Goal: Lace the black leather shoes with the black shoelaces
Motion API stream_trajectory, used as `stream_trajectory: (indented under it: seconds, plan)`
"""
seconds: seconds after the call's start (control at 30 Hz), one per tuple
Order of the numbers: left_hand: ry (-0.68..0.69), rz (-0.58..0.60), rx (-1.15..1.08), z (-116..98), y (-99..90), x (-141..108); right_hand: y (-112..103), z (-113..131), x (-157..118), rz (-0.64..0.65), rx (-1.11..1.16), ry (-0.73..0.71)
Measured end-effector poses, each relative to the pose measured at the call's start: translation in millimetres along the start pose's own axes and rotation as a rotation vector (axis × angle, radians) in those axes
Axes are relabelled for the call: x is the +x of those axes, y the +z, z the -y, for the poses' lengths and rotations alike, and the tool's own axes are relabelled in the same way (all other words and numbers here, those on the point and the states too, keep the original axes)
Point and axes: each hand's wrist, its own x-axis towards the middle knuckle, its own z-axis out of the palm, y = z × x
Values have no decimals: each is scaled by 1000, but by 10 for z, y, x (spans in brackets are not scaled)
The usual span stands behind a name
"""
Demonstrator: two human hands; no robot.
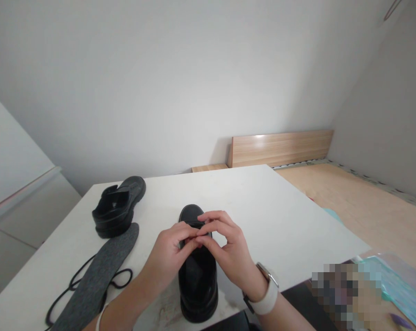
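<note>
A black shoe (198, 285) stands on the white table, its toe pointing away from me. Over its front opening, my left hand (175, 246) and my right hand (225, 236) meet at the fingertips. Both are closed in a pinch at the same spot; whatever lies between the fingers is too small or hidden to make out. Further left is a second black shoe (116, 207), turned at an angle. Beside my left forearm lies a grey felt insole (101, 271), with a black shoelace (73, 285) looped partly under it.
The white table (263, 220) has its right edge near a bed (332, 184) with a wooden headboard (280, 149). At the lower right are a blurred patch and a teal plastic packet (394, 285). A white cabinet (18, 220) stands at the left.
</note>
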Motion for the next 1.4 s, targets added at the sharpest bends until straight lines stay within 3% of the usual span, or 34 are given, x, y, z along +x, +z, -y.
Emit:
stream_trajectory:
  seconds: [0.2,0.43,0.7,0.8,0.9,1.03,1.2,1.4]
  plan:
    - [52,-44,47,17,-10,-36,-102,-102,-15,114,-80,14]
    - [-1,-81,37,18,-13,-69,-170,-56,-93,167,-362,-165]
    - [-148,23,-15,20,-46,-82,-232,-25,-133,370,-424,-180]
    - [-54,-3,87,-53,-38,-69,-215,-13,-116,333,-345,-146]
    - [152,-26,204,-110,-4,-52,-151,-24,-103,253,-222,-72]
    - [357,-67,402,-102,81,-50,-36,-80,-97,214,-230,-40]
    - [430,-130,575,-37,169,-67,31,-141,-78,134,-130,102]
    - [505,-195,649,9,173,-92,-50,-184,37,211,-4,256]
